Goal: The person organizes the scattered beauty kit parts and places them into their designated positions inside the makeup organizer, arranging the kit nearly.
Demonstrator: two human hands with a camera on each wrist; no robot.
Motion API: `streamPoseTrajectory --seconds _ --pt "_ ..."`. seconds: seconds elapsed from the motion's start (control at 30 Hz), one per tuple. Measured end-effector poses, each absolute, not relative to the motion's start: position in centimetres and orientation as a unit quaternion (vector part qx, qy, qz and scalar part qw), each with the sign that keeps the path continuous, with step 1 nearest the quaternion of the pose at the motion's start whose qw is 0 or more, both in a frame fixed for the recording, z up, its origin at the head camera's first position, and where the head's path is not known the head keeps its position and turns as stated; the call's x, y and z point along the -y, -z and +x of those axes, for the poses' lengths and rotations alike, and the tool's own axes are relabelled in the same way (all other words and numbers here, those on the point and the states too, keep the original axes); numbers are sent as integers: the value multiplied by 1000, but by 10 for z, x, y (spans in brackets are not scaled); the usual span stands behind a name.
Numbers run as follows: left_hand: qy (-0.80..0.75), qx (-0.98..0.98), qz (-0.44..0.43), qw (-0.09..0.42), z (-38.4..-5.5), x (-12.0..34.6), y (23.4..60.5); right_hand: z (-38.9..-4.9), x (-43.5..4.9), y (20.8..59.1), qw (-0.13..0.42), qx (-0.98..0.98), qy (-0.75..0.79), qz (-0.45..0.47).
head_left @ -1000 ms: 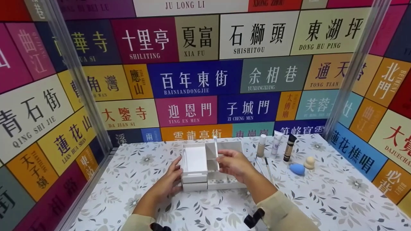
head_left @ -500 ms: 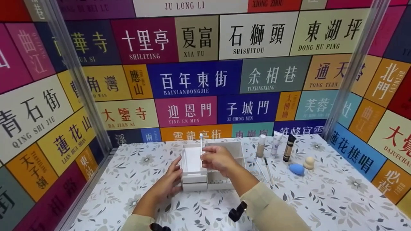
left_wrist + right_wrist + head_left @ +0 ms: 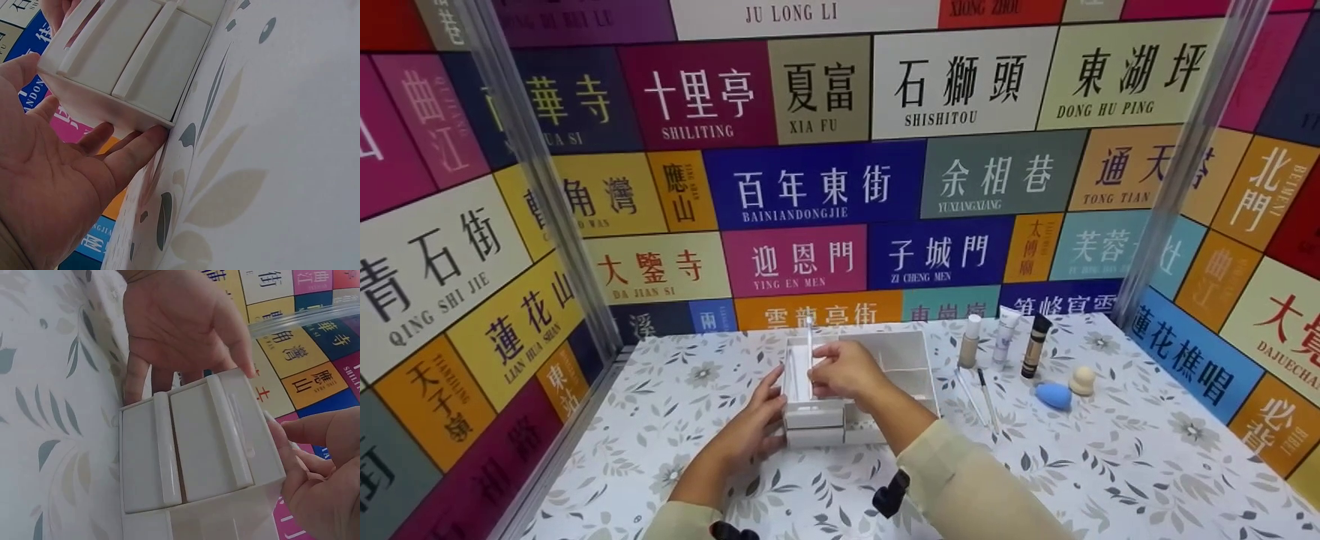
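Note:
A white desk organizer with two small drawers in its left front and compartments on the right stands on the table. My left hand rests against its left side; in the left wrist view the fingers touch the side wall, spread and fairly straight. Above the organizer's left top compartment, my right hand pinches a slim white stick-like thing, held upright. Its lower end is hidden, and its exact kind cannot be told. The right wrist view shows the drawer fronts close up, with the right fingers behind the organizer's edge.
Right of the organizer stand a foundation bottle, a white tube and a black-capped tube. Two slim sticks lie nearby. A blue makeup sponge and a beige one sit farther right. Lettered panels enclose the table.
My right hand has moved left with the white stick, from above the organizer's middle to above its left compartment. The left hand has stayed at the organizer's side.

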State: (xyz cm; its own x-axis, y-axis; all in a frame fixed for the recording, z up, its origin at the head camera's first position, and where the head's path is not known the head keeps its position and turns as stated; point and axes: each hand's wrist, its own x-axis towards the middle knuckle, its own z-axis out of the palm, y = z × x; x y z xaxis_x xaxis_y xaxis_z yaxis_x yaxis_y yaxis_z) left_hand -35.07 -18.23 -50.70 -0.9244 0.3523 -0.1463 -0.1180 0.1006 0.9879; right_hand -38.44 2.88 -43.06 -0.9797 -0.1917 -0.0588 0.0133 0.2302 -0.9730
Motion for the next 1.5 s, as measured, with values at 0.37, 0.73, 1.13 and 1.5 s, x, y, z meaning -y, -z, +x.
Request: streamPoseTrajectory --seconds 0.37,0.73,1.13,1.5 --pt "-668 -719 76 178 -352 182 506 -386 -22 426 77 -833 545 -45" --pt "-668 -719 79 175 -351 183 507 -386 -22 428 65 -849 520 -64" --pt "-665 -724 77 168 -349 182 504 -381 -34 432 65 -783 615 -71" --pt "-662 -726 79 169 -351 182 507 -372 -79 439 46 -716 693 -75"
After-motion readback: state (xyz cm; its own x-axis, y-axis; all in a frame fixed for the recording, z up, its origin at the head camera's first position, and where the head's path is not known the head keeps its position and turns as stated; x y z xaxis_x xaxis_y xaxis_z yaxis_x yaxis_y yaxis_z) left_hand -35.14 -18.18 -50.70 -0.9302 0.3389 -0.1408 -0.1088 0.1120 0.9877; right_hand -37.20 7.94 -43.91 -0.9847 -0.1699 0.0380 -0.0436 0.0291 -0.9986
